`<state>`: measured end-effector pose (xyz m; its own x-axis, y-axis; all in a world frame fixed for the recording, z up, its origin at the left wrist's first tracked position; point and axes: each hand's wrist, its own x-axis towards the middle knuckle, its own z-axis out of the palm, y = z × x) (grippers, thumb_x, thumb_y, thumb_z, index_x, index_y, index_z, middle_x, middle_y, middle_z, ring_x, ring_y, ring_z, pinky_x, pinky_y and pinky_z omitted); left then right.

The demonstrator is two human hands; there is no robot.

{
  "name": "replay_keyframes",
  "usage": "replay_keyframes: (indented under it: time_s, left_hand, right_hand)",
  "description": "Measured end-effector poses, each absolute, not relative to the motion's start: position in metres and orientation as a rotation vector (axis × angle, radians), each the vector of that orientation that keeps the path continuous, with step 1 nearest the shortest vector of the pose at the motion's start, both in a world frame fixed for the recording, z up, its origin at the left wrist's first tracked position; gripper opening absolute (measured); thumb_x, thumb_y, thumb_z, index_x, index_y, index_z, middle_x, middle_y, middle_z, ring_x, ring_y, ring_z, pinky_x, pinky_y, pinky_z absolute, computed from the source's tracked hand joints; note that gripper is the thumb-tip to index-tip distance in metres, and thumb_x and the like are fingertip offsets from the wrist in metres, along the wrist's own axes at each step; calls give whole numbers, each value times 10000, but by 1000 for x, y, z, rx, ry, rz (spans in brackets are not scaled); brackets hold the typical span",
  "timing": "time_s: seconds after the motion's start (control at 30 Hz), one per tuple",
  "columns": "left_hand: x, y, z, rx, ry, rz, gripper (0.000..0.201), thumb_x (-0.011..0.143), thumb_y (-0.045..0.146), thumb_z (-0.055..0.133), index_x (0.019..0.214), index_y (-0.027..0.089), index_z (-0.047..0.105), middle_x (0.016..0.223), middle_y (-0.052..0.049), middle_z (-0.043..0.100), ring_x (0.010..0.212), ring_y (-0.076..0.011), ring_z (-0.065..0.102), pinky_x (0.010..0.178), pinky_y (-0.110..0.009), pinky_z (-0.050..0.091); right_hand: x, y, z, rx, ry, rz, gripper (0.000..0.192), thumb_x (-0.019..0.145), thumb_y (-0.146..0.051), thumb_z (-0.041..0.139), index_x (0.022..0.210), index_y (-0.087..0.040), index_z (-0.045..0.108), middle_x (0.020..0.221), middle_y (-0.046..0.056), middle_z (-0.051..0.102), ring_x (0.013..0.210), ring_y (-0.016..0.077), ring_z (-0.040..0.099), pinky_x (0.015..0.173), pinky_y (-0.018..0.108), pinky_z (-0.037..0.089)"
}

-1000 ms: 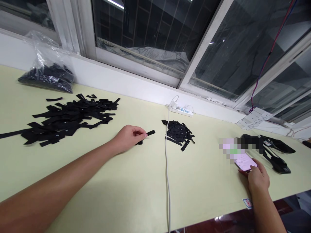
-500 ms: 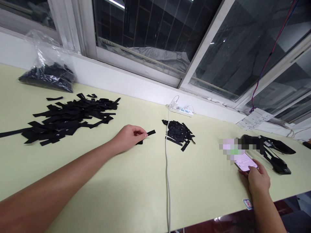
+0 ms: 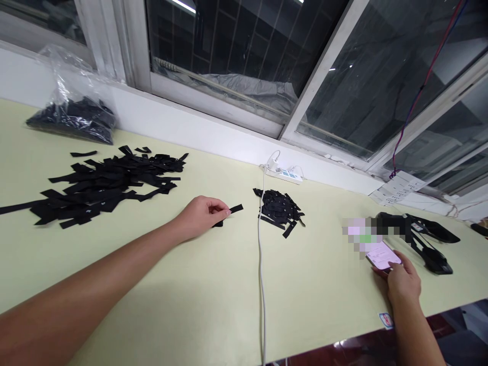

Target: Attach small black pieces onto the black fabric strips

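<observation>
My left hand point(image 3: 202, 216) is closed at the middle of the table, thumb and fingers pinching a short black fabric strip point(image 3: 237, 208) whose end sticks out to the right. Another bit of black shows beneath the palm. To its left spreads a large loose pile of black strips point(image 3: 114, 178); a smaller heap of black strips point(image 3: 280, 207) lies to its right. Over at the right side, my right hand point(image 3: 404, 279) is wrapped round a phone point(image 3: 383, 255) with a lit screen, thumb resting on the glass. Part of the phone is pixelated.
A clear plastic bag point(image 3: 76, 114) of black pieces stands at the back left. A white cable point(image 3: 261, 284) runs from a power strip point(image 3: 284, 174) across the table to the front edge. A black strapped device point(image 3: 430, 239) lies beyond the phone, by a white card stack point(image 3: 398, 187).
Both hands keep their grips and stay almost in place. The whole view has shifted very slightly, with things at the right a little further left.
</observation>
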<state>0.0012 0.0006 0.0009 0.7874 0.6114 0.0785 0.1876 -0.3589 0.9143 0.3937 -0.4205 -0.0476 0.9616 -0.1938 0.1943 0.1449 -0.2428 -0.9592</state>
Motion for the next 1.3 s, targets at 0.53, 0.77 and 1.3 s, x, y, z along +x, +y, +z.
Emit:
replay_keyframes:
  time_s: [0.53, 0.77, 1.3]
  left_hand:
    - [1, 0, 1, 1925, 610, 501, 309, 777, 481, 674, 867, 196, 752, 785, -38, 707, 741, -175, 608, 670, -287, 451]
    - [0, 0, 1, 1931, 607, 505, 303, 780, 474, 672, 868, 195, 750, 778, -35, 705, 730, -168, 606, 662, -283, 449]
    - [2, 1, -1, 1943, 614, 507, 304, 779, 484, 667, 863, 204, 750, 779, -32, 709, 732, -174, 614, 662, -290, 454]
  right_hand:
    - [399, -422, -47, -1681, 60, -313, 541, 645, -233, 577, 1177, -256, 673, 1115, 46, 629, 791, 163, 629, 611, 323, 606]
    - [408, -426, -54, -1707, 54, -314, 594, 612, -227, 609, 1203, -267, 658, 1060, 33, 647, 755, 151, 631, 590, 295, 591]
    - [398, -423, -50, -1783, 19, -328, 643, 602, -187, 602, 1239, -269, 636, 1029, 30, 627, 703, 133, 613, 595, 288, 588]
